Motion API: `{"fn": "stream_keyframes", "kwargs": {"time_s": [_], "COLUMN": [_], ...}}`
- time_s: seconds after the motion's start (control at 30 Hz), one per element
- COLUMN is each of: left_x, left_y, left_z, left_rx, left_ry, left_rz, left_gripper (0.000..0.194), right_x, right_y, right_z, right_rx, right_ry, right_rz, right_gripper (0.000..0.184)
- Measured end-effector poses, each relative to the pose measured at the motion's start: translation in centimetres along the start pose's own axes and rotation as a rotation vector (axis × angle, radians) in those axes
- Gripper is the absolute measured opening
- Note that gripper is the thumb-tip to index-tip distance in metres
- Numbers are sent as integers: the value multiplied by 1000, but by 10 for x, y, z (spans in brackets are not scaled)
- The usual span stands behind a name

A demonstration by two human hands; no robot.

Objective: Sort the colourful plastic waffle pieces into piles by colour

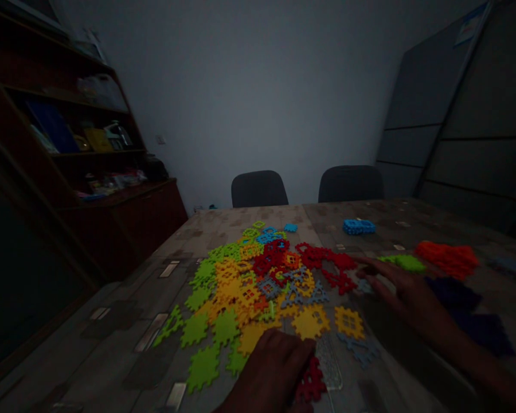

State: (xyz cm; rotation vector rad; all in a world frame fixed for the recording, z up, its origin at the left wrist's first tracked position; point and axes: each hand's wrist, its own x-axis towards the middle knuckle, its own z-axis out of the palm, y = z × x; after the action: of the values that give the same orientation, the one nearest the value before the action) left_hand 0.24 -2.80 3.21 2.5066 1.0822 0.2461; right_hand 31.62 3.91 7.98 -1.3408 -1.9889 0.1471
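Observation:
My left hand (275,364) is closed around red toothed building tiles (312,381) near the table's front edge. How many tiles it holds is hidden by the fingers. My right hand (402,295) hovers to the right of the pile, fingers stretched out and apart, with nothing visible in it. Its fingertips are close to loose red tiles (344,261) and a small grey-blue tile (363,285). Between the hands lie a yellow window tile (350,322) and a grey tile (358,348). Yellow tiles (230,287) and green tiles (203,367) spread out at the left.
On the right are a blue stack (359,226), green tiles (406,263), an orange-red heap (447,259) and dark purple tiles (484,332). Two chairs (260,188) stand behind the patterned table (124,321). A wooden shelf unit (120,212) is at the left.

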Motion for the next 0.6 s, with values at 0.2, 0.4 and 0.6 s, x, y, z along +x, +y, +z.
{"fn": "stream_keyframes", "kwargs": {"time_s": [0.2, 0.4, 0.6], "left_x": [4, 1, 11], "left_y": [0, -14, -35], "left_z": [8, 14, 61], "left_rx": [53, 80, 283], "left_ry": [-30, 39, 329], "left_rz": [-27, 23, 99], "left_gripper": [72, 71, 58], "right_x": [6, -2, -5], "right_y": [29, 37, 49], "right_z": [4, 46, 64], "right_rx": [-21, -70, -107], "right_ry": [-47, -180, -262], "right_rz": [121, 37, 36], "right_gripper": [50, 48, 57]}}
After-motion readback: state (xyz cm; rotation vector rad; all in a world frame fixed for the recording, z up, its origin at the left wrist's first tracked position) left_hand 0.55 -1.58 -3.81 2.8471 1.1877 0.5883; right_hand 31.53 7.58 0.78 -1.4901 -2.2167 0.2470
